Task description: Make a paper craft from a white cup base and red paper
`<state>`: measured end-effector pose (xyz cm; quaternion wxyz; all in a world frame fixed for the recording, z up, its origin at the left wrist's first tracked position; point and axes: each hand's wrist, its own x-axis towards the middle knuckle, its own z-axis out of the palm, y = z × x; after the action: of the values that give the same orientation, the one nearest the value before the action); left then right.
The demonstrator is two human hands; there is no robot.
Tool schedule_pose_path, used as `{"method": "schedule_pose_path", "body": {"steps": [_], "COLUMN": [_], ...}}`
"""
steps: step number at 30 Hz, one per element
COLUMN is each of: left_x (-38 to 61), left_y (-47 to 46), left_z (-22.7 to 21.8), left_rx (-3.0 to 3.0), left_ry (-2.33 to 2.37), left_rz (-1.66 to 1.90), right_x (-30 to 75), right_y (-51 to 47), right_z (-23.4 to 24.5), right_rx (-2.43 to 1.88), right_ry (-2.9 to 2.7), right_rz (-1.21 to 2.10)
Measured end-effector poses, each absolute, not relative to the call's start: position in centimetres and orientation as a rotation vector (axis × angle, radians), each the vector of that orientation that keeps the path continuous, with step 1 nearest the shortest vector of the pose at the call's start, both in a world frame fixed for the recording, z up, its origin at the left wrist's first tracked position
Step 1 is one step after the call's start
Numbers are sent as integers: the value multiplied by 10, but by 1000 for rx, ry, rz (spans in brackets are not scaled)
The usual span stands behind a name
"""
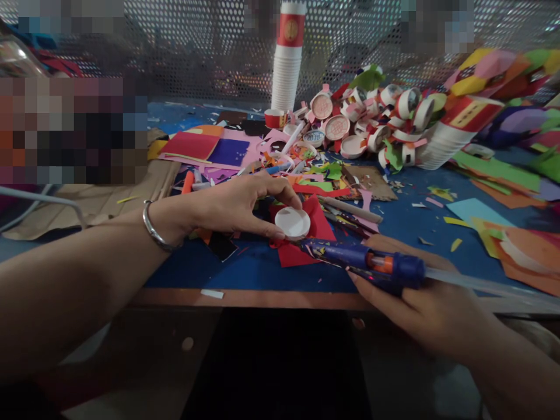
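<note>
A small white paper-cup bottom [292,223] rests on a piece of red paper [321,219] near the table's front edge. My left hand [245,204] pinches this cup bottom by its rim from the left, thumb at the near side and fingers at the far side. In my right hand [420,297] is a blue glue gun [345,255], gripped from the right, with a clear glue stick [481,283] jutting out behind. The gun's nozzle points left, close to the near rim of the cup bottom; whether it touches cannot be made out.
Behind the hands lie paper scraps [330,171], pens [350,208] and coloured sheets [192,144]. A tall stack of paper cups [286,76] stands at the back, beside a pile of cut cup pieces [336,127]. Another cup stack [455,133] leans at right. Cardboard [126,186] lies left.
</note>
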<state>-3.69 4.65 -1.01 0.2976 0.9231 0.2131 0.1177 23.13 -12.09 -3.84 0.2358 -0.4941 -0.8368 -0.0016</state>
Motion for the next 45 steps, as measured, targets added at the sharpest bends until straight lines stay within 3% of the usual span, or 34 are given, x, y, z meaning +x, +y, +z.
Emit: {"method": "schedule_pose_path", "body": {"steps": [45], "left_x": [-34], "left_y": [47], "left_z": [-11], "left_rx": [2370], "left_ry": [479], "left_rz": [302], "right_x": [247], "right_y": [-125], "right_z": [-53], "right_rx": [-1395], "right_ry": [-2299], "right_rz": [-123]}}
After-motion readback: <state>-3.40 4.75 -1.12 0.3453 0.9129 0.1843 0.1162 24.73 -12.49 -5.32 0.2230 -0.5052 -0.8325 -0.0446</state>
